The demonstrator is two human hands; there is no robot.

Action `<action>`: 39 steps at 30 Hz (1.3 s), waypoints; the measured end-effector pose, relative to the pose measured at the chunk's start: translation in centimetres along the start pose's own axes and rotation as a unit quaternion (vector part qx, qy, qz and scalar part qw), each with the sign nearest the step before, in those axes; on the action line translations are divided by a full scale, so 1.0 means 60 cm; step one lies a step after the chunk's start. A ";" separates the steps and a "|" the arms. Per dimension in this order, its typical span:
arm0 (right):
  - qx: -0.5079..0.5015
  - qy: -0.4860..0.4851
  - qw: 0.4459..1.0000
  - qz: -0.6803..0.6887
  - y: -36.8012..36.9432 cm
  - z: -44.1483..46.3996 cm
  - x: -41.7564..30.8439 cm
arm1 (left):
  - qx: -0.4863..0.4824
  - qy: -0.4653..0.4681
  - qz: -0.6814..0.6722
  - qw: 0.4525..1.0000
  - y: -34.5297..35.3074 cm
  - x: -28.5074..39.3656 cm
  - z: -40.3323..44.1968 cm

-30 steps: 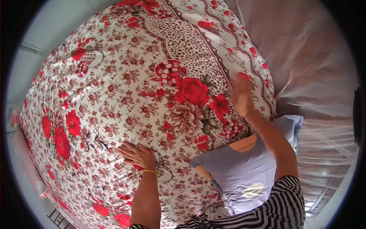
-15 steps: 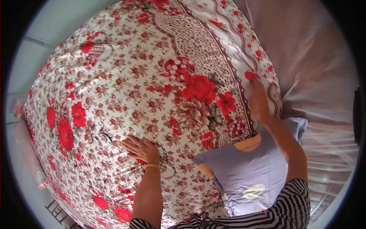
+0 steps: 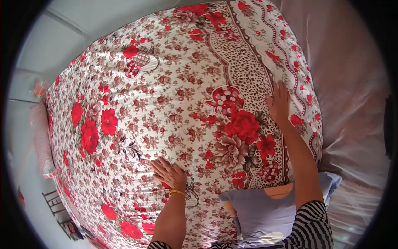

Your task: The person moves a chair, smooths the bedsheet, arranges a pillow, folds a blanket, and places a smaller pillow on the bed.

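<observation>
A white bed sheet (image 3: 166,112) with red and brown flowers covers the bed, its patterned border running along the right side. My left hand (image 3: 170,173), with a yellow bangle at the wrist, lies flat on the sheet, fingers spread. Farther out, my right hand (image 3: 279,103) rests palm down on the spotted band near the right border, fingers apart and holding nothing. Beneath my right forearm is a blue-grey pillow (image 3: 261,211) with orange patches, partly hidden by my striped sleeve.
Sheer pinkish netting (image 3: 344,95) hangs along the right side of the bed. A rolled pink bolster (image 3: 41,141) stands past the left edge. Dark rack-like bars (image 3: 54,203) show at lower left, over a pale floor (image 3: 62,37).
My right hand has gone from a closed, blurred shape at the border to lying flat with fingers spread. The view has shifted, so bed and pillow appear lower and farther right.
</observation>
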State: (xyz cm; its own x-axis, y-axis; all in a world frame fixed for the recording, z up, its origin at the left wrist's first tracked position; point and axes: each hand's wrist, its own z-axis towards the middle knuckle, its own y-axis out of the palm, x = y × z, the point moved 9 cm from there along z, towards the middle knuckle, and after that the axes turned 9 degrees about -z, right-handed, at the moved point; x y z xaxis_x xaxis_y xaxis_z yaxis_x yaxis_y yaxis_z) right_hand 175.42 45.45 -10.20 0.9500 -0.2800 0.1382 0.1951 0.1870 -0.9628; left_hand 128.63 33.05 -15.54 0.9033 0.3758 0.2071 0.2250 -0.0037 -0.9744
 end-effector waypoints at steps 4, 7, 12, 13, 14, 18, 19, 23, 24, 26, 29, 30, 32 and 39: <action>-0.010 0.017 1.000 0.021 0.006 -0.001 0.002 | 0.011 0.012 -0.007 1.000 -0.002 0.000 0.000; -0.007 0.018 0.999 0.029 0.009 -0.001 0.005 | 0.003 0.005 -0.008 1.000 -0.002 0.001 0.000; -0.042 0.030 0.998 0.035 0.018 0.002 0.013 | -0.001 -0.019 0.023 1.000 -0.014 0.012 -0.003; -0.034 0.033 0.998 0.040 0.013 0.004 0.014 | 0.008 -0.016 0.023 1.000 -0.022 0.017 -0.002; -0.047 0.038 0.997 0.044 0.014 0.005 0.015 | -0.001 -0.014 0.026 1.000 -0.026 0.022 -0.001; -0.065 0.054 0.994 0.062 0.021 0.011 0.019 | -0.018 0.004 0.022 1.000 -0.053 0.074 0.000; -0.065 0.053 0.994 0.075 0.020 0.008 0.018 | -0.045 0.008 0.017 0.999 -0.053 0.100 0.000; -0.070 0.057 0.994 0.063 0.022 0.009 0.020 | -0.003 0.243 -0.164 0.956 -0.016 0.402 0.063; -0.068 0.055 0.995 0.057 0.023 0.007 0.021 | 0.005 0.286 -0.167 0.944 -0.009 0.456 0.073; -0.071 0.055 0.995 0.052 0.024 0.007 0.019 | -0.031 0.248 -0.117 0.961 0.032 0.480 0.087; -0.037 0.044 0.997 0.055 0.018 0.004 0.020 | -0.069 0.209 -0.054 0.974 0.065 0.473 0.098; -0.048 0.041 0.996 0.058 0.007 0.008 0.017 | -0.067 0.213 -0.049 0.974 0.068 0.473 0.098; -0.018 0.028 0.997 0.076 -0.003 0.016 0.009 | -0.071 0.208 -0.043 0.975 0.079 0.471 0.100; 0.057 -0.182 0.889 0.417 -0.120 0.119 -0.276 | -0.170 0.193 0.021 0.966 0.103 0.460 0.101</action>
State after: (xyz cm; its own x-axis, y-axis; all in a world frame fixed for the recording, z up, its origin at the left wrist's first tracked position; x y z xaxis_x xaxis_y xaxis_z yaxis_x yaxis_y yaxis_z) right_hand 160.03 55.46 -3.92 0.7881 0.3206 -0.5254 -0.6095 0.2872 -0.7389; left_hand 152.73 49.02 -16.41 0.9683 -0.0038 0.2497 0.2336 -0.3405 -0.9108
